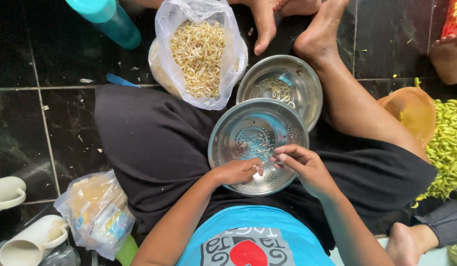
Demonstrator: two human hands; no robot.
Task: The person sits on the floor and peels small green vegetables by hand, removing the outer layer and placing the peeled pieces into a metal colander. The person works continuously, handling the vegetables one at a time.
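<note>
A steel colander (238,123) rests on my lap with a few bean sprouts (258,143) in it. Over its near rim, my left hand (237,172) and my right hand (301,164) meet, pinching one small bean sprout (266,165) between their fingertips. Behind the colander stands a steel bowl (302,79) holding a few sprouts. A clear plastic bag of bean sprouts (199,54) lies open at the far side of my knee.
A teal bottle (110,17) lies at the top left. Two white mugs (21,216) and a plastic bag (95,209) sit at the left. An orange bowl (411,111) and a heap of green pods (448,145) lie at the right. Another person's foot (448,56) shows at the top right.
</note>
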